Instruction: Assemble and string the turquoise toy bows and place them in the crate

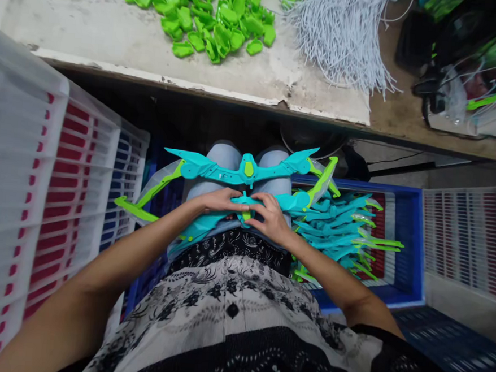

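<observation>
Two turquoise and lime-green plastic toy bows lie across my lap. On the nearer toy bow [291,202], both hands meet at the middle, around a small green cap [246,215]. My left hand [223,201] grips it from the left, its thumb and fingers by the cap. From the right, my right hand [270,217] is closed on the same part, fingertips bent against the cap. My fingers hide part of the bow's centre. Just beyond rests the farther toy bow [223,174], untouched, with a green cap [249,169] in its middle.
Loose green caps [225,23] and a bundle of white cords [344,31] lie on the worktable [126,41] ahead. A blue crate [413,248] of similar bows stands right. White crates [51,138] rise close on the left. Tangled items [454,93] crowd the table's right end.
</observation>
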The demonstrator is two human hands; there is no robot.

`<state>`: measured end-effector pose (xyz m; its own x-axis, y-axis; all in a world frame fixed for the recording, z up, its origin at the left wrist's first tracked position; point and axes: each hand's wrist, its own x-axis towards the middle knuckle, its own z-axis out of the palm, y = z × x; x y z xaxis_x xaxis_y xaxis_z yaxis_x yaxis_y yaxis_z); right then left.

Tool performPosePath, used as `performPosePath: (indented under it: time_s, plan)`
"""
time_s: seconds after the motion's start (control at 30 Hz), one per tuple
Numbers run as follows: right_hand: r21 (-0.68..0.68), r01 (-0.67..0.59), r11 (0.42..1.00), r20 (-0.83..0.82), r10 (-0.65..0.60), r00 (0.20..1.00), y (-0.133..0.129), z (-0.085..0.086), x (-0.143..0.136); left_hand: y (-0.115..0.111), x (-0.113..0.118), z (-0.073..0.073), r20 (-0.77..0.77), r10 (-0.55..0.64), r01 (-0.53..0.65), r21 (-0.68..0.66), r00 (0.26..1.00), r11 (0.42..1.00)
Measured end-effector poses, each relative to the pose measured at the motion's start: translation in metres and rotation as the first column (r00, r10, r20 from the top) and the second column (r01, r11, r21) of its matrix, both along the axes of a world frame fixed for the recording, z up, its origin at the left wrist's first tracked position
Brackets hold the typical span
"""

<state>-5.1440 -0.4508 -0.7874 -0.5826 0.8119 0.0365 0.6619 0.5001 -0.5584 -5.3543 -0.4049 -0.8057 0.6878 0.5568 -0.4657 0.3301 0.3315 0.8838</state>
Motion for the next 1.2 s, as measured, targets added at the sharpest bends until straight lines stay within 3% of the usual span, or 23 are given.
performPosePath:
  time_s: [0.1,0.2,0.4,0.47,0.53,0.6,0.63,0.67,0.73,0.8,0.87,1.0,1.1,1.17,1.2]
  plan:
    - [-0.076,0.082,0.994,0.078,-0.076,0.994,0.004,0.004,-0.004,-0.002,0.003,0.002,-0.074,0.02,-0.014,0.072,0.997,0.997]
    - [-0.114,0.073,0.991,0.242,-0.044,0.969,0.009,0.007,-0.009,-0.005,0.005,0.001,-0.109,0.045,-0.032,0.114,0.993,0.993]
    - [-0.022,0.089,0.996,0.3,-0.078,0.951,0.001,0.002,-0.016,-0.007,0.005,-0.003,-0.157,-0.001,0.05,0.307,0.988,0.95]
    - [-0.026,0.038,0.999,0.312,-0.028,0.95,0.003,0.006,-0.012,-0.012,0.006,0.001,-0.177,0.002,0.063,0.358,0.984,0.932]
    - [-0.119,-0.095,0.988,0.311,0.128,0.942,0.014,0.019,-0.005,-0.023,0.007,0.01,-0.231,0.037,0.069,0.433,0.972,0.899]
    - [-0.241,-0.247,0.939,0.214,0.299,0.93,0.037,0.041,0.0,-0.04,0.008,0.021,-0.308,0.096,0.093,0.546,0.947,0.833]
    - [-0.252,-0.274,0.928,0.143,0.316,0.938,0.052,0.054,0.0,-0.05,0.008,0.026,-0.349,0.133,0.115,0.607,0.928,0.786]
    - [-0.214,-0.253,0.944,0.081,0.275,0.958,0.07,0.066,-0.002,-0.059,0.008,0.029,-0.39,0.169,0.148,0.663,0.905,0.734]
    - [-0.011,-0.074,0.997,0.013,0.074,0.997,0.112,0.089,-0.014,-0.075,0.008,0.03,-0.46,0.234,0.228,0.744,0.857,0.629]
    - [0.237,0.112,0.965,0.008,-0.118,0.993,0.159,0.103,-0.033,-0.085,0.008,0.024,-0.504,0.258,0.297,0.773,0.825,0.56]
    - [0.389,0.188,0.902,0.027,-0.215,0.976,0.207,0.108,-0.056,-0.088,0.007,0.017,-0.52,0.244,0.324,0.768,0.818,0.552]
    - [0.491,0.232,0.84,0.069,-0.303,0.951,0.283,0.1,-0.093,-0.083,0.0,0.014,-0.492,0.149,0.29,0.702,0.858,0.65]
    - [0.485,0.248,0.839,0.091,-0.33,0.94,0.31,0.096,-0.104,-0.069,-0.007,0.025,-0.404,0.086,0.231,0.671,0.911,0.705]
    - [0.444,0.264,0.856,0.072,-0.328,0.942,0.316,0.099,-0.101,-0.052,-0.008,0.031,-0.398,0.201,0.167,0.717,0.895,0.677]
    - [0.406,0.279,0.87,0.053,-0.328,0.943,0.317,0.101,-0.097,-0.041,-0.007,0.033,-0.409,0.291,0.147,0.761,0.865,0.632]
